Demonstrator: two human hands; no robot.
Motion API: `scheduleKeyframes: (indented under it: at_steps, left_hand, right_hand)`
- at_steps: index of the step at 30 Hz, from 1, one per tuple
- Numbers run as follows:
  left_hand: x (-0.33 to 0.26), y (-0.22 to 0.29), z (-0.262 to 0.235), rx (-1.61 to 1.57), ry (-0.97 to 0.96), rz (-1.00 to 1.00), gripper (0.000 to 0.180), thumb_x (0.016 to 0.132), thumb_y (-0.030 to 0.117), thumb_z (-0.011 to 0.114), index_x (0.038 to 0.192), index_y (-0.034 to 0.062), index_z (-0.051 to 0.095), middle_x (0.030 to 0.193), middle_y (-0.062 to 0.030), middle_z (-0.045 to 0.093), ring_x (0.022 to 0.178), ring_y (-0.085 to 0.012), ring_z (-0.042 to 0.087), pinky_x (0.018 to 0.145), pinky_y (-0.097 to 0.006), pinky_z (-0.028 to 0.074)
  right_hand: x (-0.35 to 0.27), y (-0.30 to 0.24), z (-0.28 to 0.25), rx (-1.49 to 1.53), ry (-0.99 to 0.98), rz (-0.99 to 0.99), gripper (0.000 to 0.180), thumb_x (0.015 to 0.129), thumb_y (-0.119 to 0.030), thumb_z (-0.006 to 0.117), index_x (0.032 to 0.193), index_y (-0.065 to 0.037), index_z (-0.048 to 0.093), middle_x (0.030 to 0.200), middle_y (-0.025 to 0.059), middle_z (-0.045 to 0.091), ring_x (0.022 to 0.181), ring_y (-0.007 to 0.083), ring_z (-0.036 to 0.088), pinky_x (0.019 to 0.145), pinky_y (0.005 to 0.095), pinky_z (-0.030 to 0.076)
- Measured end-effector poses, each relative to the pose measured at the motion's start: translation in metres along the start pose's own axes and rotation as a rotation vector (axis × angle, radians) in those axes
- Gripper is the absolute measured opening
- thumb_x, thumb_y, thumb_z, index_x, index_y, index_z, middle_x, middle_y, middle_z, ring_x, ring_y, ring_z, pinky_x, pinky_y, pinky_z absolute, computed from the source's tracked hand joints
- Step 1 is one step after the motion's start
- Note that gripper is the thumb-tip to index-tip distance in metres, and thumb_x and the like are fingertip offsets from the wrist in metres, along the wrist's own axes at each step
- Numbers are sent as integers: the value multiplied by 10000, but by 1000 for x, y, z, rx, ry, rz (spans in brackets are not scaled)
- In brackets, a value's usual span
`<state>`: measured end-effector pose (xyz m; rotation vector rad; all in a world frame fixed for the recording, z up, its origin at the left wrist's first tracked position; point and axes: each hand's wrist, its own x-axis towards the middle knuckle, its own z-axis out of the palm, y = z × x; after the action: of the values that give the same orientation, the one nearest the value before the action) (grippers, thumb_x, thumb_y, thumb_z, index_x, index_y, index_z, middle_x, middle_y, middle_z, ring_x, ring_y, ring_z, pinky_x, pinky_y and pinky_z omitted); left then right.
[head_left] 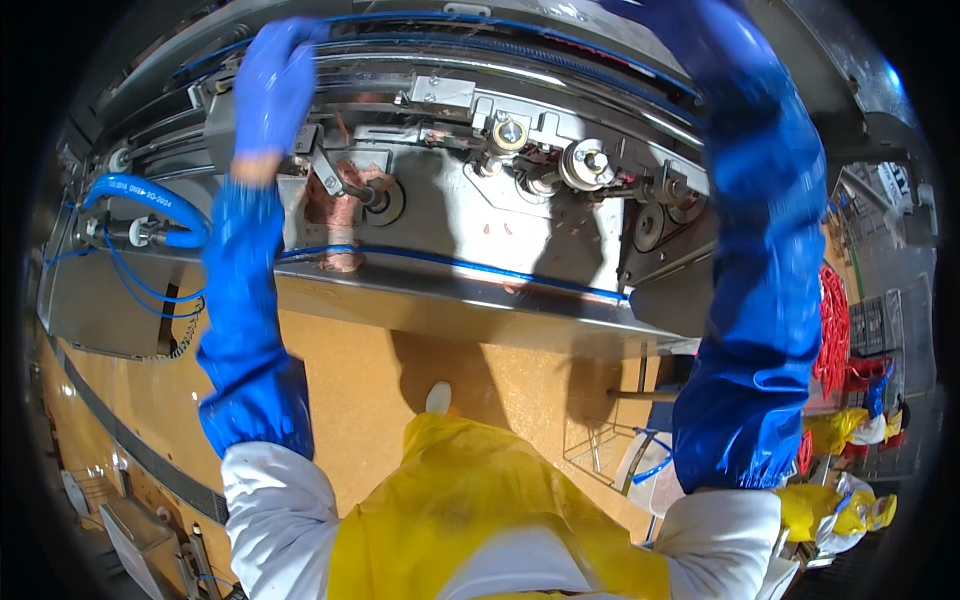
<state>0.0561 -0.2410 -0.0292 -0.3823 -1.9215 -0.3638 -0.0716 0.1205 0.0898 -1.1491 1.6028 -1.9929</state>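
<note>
My left hand (pixel 275 88), in a blue-purple glove, reaches over the left part of a stainless steel machine (pixel 425 195). Its fingers are bent together near the blue-edged rail (pixel 430 42) at the back; what they hold, if anything, is hidden. My right hand (pixel 705 32), gloved alike, is at the far right of the rail, blurred and cut off by the upper edge, its fingers not readable. Between my arms the machine shows metal rollers (pixel 588 163), a round knob (pixel 508 135) and a shaft. Pink meat scraps (pixel 335 205) cling to its left part.
A thick blue hose (pixel 150 198) and thin blue tubes curve at the machine's left. Below its front edge lies an orange-tan floor (pixel 350 390). A white-topped stool (pixel 655 475) stands at right, near red netting (pixel 830 335) and people in yellow aprons (pixel 825 510).
</note>
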Motion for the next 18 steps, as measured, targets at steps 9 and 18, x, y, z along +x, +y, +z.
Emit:
scheduleKeyframes:
  at_steps: [9,18]
  left_hand:
    - [-299,351,101,-1113,-1502,-17,252,944,260,607,1013,17,620,918,-171,636,816,-325,637,749,-403,512]
    - [-430,769,187,-1738,-1503,-30,310,971,259,603,1150,8,575,1104,-200,620,1037,-347,612,898,-403,491]
  right_hand:
    - [-501,62,37,-517,1253,70,310,1010,-264,537,1097,3,668,1019,85,686,886,144,633,779,281,499]
    - [-959,225,39,108,2074,493,577,995,-546,446,1223,-42,608,1154,109,669,1011,232,633,816,346,499]
